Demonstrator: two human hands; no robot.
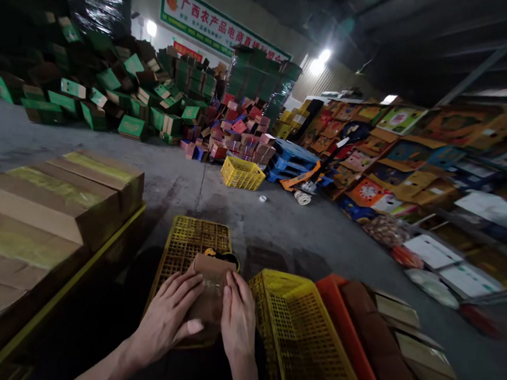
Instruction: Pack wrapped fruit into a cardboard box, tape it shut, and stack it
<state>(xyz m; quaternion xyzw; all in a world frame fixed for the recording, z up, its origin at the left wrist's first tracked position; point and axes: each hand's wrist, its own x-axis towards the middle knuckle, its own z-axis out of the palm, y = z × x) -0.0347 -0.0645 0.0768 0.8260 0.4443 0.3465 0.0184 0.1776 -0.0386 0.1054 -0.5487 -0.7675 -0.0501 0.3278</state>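
In the head view, taped cartons stand at left; an open yellow crate and an orange crate stand at right; a black-and-yellow tool, partly hidden, sits just beyond the small cardboard box, which lies over a yellow lattice crate; its long axis points away from the person; left hand and right hand rest on it, fingers extended, unclenched.

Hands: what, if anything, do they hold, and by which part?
A box: left hand on its left edge, right hand on its right. Firm grip cannot be told.
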